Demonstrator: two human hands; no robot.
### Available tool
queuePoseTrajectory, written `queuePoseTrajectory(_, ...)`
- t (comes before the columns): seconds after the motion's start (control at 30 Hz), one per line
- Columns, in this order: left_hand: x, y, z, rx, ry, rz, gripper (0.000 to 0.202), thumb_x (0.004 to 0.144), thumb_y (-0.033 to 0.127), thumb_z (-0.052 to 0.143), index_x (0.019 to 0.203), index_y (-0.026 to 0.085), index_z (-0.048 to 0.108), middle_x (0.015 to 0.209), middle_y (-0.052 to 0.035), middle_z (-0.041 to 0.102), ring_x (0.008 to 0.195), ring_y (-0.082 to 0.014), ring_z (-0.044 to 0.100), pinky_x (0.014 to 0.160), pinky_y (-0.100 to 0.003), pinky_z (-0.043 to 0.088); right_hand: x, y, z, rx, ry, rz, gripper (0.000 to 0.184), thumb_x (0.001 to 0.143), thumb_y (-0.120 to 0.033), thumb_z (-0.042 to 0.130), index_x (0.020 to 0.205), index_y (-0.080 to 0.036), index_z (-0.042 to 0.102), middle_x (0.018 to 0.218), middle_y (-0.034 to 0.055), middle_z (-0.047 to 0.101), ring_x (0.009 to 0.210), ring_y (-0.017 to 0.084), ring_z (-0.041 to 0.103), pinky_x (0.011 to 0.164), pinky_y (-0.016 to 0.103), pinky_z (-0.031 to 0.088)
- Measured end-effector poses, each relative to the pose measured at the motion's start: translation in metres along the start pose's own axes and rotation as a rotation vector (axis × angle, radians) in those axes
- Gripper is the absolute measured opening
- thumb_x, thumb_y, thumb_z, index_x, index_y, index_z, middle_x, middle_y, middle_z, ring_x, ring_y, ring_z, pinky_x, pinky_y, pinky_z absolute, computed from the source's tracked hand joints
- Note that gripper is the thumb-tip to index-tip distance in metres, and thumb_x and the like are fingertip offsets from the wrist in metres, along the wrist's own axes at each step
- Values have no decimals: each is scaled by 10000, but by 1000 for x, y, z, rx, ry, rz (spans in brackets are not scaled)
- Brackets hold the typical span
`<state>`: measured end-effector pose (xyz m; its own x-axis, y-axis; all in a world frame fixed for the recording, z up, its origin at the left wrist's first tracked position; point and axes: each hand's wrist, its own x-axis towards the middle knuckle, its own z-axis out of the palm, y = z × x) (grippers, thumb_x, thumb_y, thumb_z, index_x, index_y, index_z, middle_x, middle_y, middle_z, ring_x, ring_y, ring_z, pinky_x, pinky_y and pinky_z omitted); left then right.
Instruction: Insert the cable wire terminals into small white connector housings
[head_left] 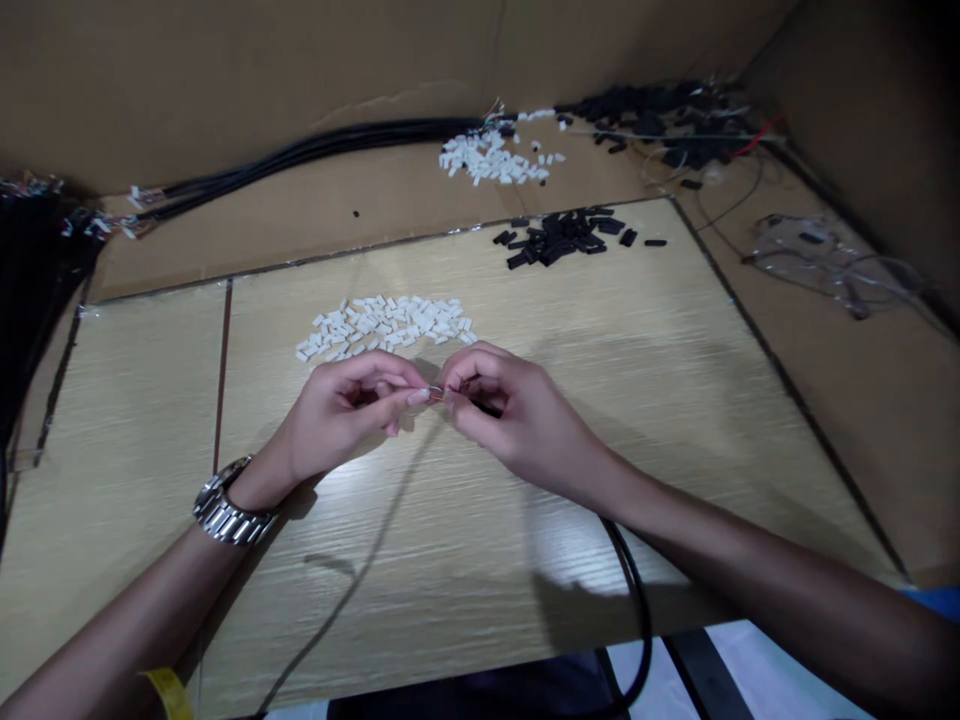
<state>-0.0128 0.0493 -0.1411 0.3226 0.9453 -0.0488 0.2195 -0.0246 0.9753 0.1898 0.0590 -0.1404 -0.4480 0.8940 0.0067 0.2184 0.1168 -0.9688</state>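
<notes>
Both my hands meet over the middle of the wooden board, just in front of a pile of small white pieces (390, 325). My left hand (360, 405), with a metal watch (229, 505) on its wrist, pinches the thin wire ends (436, 393) between thumb and forefinger. Close beside it, my right hand (499, 405) is closed around the end of a black cable (489, 408), where the fine coloured wires come out. The cable runs under my right forearm and loops down (641, 610) past the board's front edge. Exact wire details are too small to make out.
Black short sleeves (562, 235) lie at the board's back right. Behind are more white pieces (487, 158), a bundle of black cables (300, 145) and a dark heap (660, 115). Clear plastic and loose wires (810, 250) lie at right. Cardboard walls (262, 70) enclose the back.
</notes>
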Motion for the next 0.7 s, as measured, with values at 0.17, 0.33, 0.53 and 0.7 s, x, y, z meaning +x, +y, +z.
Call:
queuePoseTrajectory(0.17, 0, 0, 0, 4, -14, 5, 53, 841, 173, 696, 894, 173, 693, 731, 16, 669, 525, -56, 578, 517, -157, 488, 1, 1, -2, -10, -25, 8, 35, 792, -151, 575, 767, -174, 573, 862, 23, 588, 721, 125, 545, 621, 249, 430)
queuePoseTrajectory(0.33, 0, -1, 0, -6, -16, 3, 56, 837, 167, 698, 893, 171, 695, 761, 6, 680, 534, -57, 575, 523, -161, 487, 1, 2, -2, -10, -28, 7, 43, 782, -136, 582, 766, -174, 575, 869, 23, 587, 736, 127, 542, 631, 246, 432)
queuePoseTrajectory(0.53, 0, 0, 0, -2, -7, 8, 58, 830, 169, 703, 887, 162, 697, 751, 1, 681, 522, -59, 569, 507, -164, 480, 0, 1, -2, -20, -23, 5, 37, 788, -139, 582, 765, -168, 578, 867, 22, 585, 729, 125, 542, 632, 246, 429)
queuePoseTrajectory(0.7, 1, -1, 0, 7, -8, 20, 61, 830, 171, 705, 889, 160, 696, 744, -4, 679, 525, -64, 572, 509, -167, 483, 0, 0, -2, -37, -23, -9, 31, 787, -133, 576, 777, -162, 579, 866, 24, 586, 736, 130, 548, 637, 254, 433)
